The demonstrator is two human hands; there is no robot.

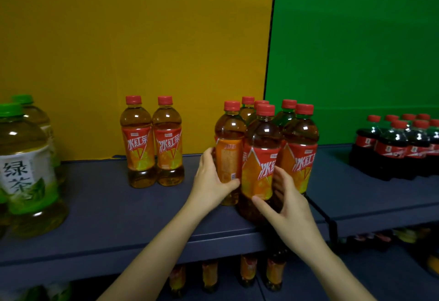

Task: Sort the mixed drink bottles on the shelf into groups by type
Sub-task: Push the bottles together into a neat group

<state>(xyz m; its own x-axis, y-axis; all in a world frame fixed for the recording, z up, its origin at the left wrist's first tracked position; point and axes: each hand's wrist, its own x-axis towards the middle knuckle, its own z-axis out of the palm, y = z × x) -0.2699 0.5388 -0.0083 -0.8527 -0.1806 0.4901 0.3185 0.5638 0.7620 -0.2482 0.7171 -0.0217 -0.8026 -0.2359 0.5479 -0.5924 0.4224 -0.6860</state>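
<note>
Left hand (210,178) wraps one iced-tea bottle (229,158); right hand (288,202) curls round the front bottle (259,170) beside it. Both are upright, mid-shelf (107,205), amber liquid, red caps. Labels read 冰红茶. Far left: green-capped bottles (26,170) marked 绿茶, pale liquid. Far right: dark cola bottles (399,148).

Both hands are on the cluster of iced tea bottles (292,134) in the middle of the dark shelf (118,217). The left hand (210,177) wraps the leftmost bottle (230,155) (its label faces sideways), and the right hand (287,203) cups the front bottle (260,165) low down, thumb on the label. Two more iced teas (152,143) stand apart to the left, with green tea bottles (26,170) beyond them and cola bottles (399,148) far right.
</note>
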